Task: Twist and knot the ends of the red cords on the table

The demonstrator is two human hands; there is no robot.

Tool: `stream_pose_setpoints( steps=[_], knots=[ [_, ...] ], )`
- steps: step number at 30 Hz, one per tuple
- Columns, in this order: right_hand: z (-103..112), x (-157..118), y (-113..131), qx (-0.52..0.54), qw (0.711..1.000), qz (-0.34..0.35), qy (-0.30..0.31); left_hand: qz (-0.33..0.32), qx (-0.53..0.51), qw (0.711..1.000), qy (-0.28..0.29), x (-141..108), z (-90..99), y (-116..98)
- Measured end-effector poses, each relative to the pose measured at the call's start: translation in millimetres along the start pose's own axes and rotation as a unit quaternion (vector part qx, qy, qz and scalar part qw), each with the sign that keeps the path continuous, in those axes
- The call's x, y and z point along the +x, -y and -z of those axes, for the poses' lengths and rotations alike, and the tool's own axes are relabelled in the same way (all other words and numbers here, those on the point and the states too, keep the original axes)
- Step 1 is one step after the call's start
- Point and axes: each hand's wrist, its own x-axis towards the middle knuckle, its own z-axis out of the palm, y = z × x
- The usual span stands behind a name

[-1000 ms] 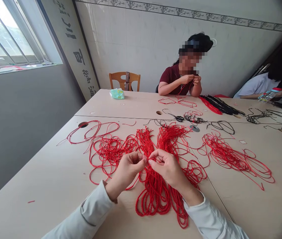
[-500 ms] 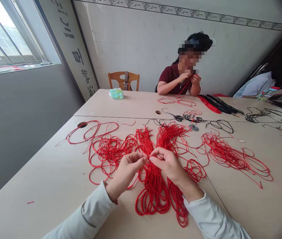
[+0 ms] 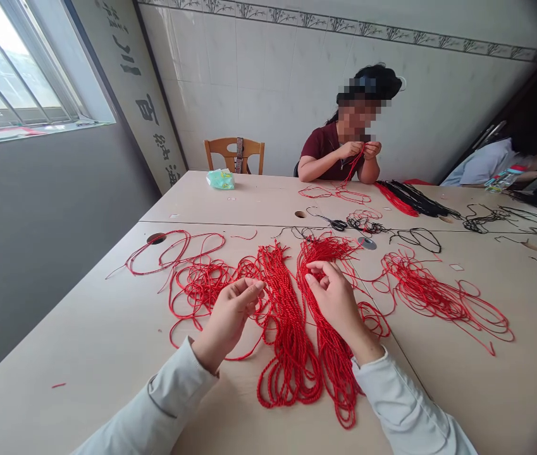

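My left hand (image 3: 233,313) is closed, with thumb and index fingertip pinched on a thin red cord, mostly hidden by the fingers. My right hand (image 3: 339,303) hovers over a red cord bundle (image 3: 313,300); its fingers are curled, with a small gap between thumb and index fingertip and nothing visible between them. Between the hands lies another bundle of twisted red cords (image 3: 287,322), looped at the near end and frayed into loose ends at the far end. Left of it, a tangle of red cord (image 3: 206,281) lies partly behind my left hand.
More loose red cord (image 3: 429,287) lies at the right. Farther back are black-handled scissors (image 3: 338,224), black cords (image 3: 422,197) and a green tissue pack (image 3: 221,179). Across the table (image 3: 107,354) a person (image 3: 327,148) works red cord with both hands. A wooden chair (image 3: 214,151) stands behind.
My hands, which met over the middle bundle, have come apart. The left moved left and the right moved right and away from me. The person opposite lowered their cord slightly.
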Motion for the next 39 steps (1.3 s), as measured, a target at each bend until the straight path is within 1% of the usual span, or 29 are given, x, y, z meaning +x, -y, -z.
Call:
stream_pose_setpoints(
  steps=[1,2,3,4,5,6,7,9,11,13,14,15,18,21,23,25,29,32,35,37,39],
  knots=[
    [-1,-3,5,-0.015,0.999,0.024,-0.033,-0.006,-0.014,1.0,-0.006,1,0.6,0],
    [-4,-8,12,-0.013,0.998,0.044,-0.05,-0.011,-0.026,1.0,-0.012,1,1.1,0],
    [-7,-14,21,0.006,0.997,0.056,-0.048,-0.018,-0.039,0.999,-0.022,2,1.4,0],
    [-12,-22,29,0.035,0.997,0.06,-0.018,-0.023,-0.051,0.998,-0.033,2,1.5,0],
    [-18,-29,37,0.068,0.995,0.058,0.043,-0.026,-0.062,0.997,-0.042,2,1.1,0],
    [-24,-37,44,0.092,0.989,0.042,0.111,-0.028,-0.071,0.996,-0.05,2,0.2,1],
    [-31,-44,48,0.109,0.981,0.021,0.162,-0.028,-0.078,0.995,-0.054,1,-1.1,0],
    [-43,-55,51,0.15,0.964,-0.034,0.217,-0.028,-0.085,0.995,-0.052,-1,-4.4,-1],
    [-52,-59,49,0.21,0.936,-0.085,0.269,-0.022,-0.083,0.995,-0.046,-3,-7.2,-2],
    [-52,-57,46,0.246,0.905,-0.117,0.328,-0.014,-0.068,0.997,-0.042,-4,-7.9,-4],
    [-49,-54,45,0.241,0.899,-0.121,0.345,-0.011,-0.054,0.998,-0.041,-4,-7.2,-4],
    [-44,-50,45,0.223,0.902,-0.118,0.35,-0.012,-0.035,0.999,-0.04,-4,-5.9,-5],
    [-22,-35,44,0.152,0.932,-0.074,0.321,-0.031,0.048,0.998,-0.037,-2,-1.4,-7],
    [-1,-21,40,0.079,0.954,-0.004,0.289,-0.049,0.148,0.988,-0.017,-2,0.0,-8],
    [6,-15,36,0.044,0.963,0.035,0.264,-0.056,0.198,0.979,0.002,-2,-0.7,-8],
    [6,-13,32,0.035,0.967,0.052,0.247,-0.055,0.226,0.972,0.024,-2,-1.3,-7],
    [0,-15,30,0.037,0.977,0.055,0.202,-0.036,0.249,0.964,0.085,-1,-1.1,-3],
    [-4,-16,28,0.034,0.983,0.038,0.174,-0.005,0.244,0.964,0.109,-2,-1.8,-2],
    [-7,-18,27,0.03,0.986,0.01,0.161,0.015,0.24,0.964,0.114,-2,-2.9,-4],
    [-8,-19,28,0.034,0.987,-0.002,0.159,-0.001,0.247,0.963,0.109,-2,-2.8,-5],
    [-7,-19,29,0.044,0.986,-0.008,0.163,-0.031,0.252,0.963,0.092,-2,-1.7,-6]
  ],
)
